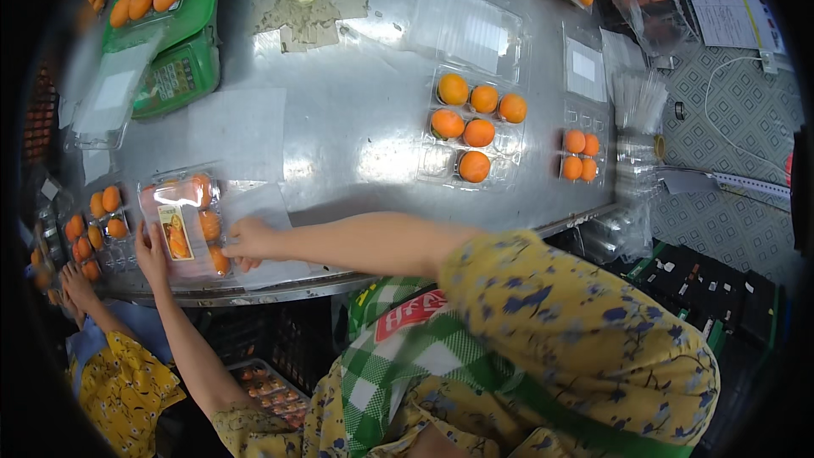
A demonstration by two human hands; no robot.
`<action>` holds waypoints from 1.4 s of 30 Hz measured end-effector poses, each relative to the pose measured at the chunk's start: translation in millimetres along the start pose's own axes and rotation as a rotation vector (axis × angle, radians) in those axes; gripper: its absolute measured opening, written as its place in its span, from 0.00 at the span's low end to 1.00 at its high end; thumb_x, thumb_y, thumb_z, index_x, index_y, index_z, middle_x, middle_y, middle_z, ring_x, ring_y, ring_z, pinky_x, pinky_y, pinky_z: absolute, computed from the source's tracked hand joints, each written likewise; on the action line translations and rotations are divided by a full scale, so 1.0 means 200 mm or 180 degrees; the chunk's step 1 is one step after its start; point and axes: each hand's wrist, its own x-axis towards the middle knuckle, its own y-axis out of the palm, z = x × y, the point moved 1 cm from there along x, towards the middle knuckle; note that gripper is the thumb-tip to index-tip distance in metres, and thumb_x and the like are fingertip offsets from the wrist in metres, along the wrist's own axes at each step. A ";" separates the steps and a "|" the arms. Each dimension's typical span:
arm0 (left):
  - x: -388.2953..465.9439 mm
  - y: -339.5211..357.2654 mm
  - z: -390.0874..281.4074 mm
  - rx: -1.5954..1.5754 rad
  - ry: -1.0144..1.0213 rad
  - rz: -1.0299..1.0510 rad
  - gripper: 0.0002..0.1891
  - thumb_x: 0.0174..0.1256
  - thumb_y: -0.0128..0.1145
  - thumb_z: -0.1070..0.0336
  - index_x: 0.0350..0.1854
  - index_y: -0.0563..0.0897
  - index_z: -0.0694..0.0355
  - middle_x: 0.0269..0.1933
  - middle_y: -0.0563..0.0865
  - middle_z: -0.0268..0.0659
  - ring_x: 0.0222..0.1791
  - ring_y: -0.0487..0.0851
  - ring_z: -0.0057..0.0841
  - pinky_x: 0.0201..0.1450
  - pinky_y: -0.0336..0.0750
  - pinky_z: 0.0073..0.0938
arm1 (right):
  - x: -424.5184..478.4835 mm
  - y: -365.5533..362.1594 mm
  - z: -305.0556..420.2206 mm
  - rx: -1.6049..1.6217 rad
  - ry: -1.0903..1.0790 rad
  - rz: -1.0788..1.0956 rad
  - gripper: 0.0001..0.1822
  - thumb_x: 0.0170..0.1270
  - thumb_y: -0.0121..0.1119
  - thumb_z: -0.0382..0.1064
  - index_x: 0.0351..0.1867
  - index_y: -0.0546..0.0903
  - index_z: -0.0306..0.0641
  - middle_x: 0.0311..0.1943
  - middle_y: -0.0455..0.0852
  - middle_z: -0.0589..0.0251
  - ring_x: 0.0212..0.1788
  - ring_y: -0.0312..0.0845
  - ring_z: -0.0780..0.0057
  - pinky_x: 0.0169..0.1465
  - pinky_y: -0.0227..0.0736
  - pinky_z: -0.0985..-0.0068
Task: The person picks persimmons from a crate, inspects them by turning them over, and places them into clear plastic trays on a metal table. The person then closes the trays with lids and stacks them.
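A closed clear plastic clamshell (191,267) of orange fruit lies flat at the table's near left, with a printed label (176,233) on its lid. My left hand (152,254) rests on its left edge, fingers pointing away from me. At its right edge is my right hand (251,242), fingers curled close to the orange fruit (219,259) inside; whether they grip the rim cannot be told. Translucent sheets (257,203) lie beneath and beyond that hand. Farther right, an open clear tray (439,159) holds several orange fruits (474,166).
A co-worker's hands (79,286) are at a fruit tray (117,261) on the far left. A green scale (210,6) carrying a fruit pack stands at the back left. A smaller tray (575,114) and stacked clear packaging (636,159) line the right side. The metal table's edge (305,292) runs before me.
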 end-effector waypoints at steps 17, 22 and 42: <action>-1.07 1.13 -2.00 -0.1889 0.1654 0.0914 0.30 0.48 0.69 0.70 0.58 0.75 0.62 0.49 0.80 0.42 0.50 0.78 0.36 0.52 0.73 0.35 | -1.74 -1.02 -0.44 -0.1214 -0.0953 -0.2289 0.12 0.58 0.64 0.35 0.42 0.80 0.32 0.24 0.80 0.65 0.25 0.75 0.80 0.32 0.72 0.79; -1.11 1.33 -2.20 -0.1283 0.2060 0.0510 0.35 0.45 0.71 0.69 0.60 0.71 0.64 0.51 0.78 0.45 0.54 0.73 0.43 0.58 0.68 0.40 | -1.82 -0.98 -0.54 -0.0933 -0.0976 -0.2155 0.11 0.59 0.63 0.33 0.42 0.80 0.31 0.25 0.81 0.65 0.26 0.74 0.82 0.33 0.72 0.80; -1.05 1.29 -2.30 -0.0861 0.1501 0.0909 0.45 0.40 0.73 0.72 0.67 0.66 0.58 0.40 0.78 0.43 0.44 0.76 0.41 0.50 0.72 0.39 | -1.78 -1.36 -0.48 -0.0080 -0.1184 -0.1629 0.10 0.63 0.60 0.32 0.45 0.80 0.33 0.31 0.81 0.71 0.31 0.73 0.88 0.36 0.70 0.86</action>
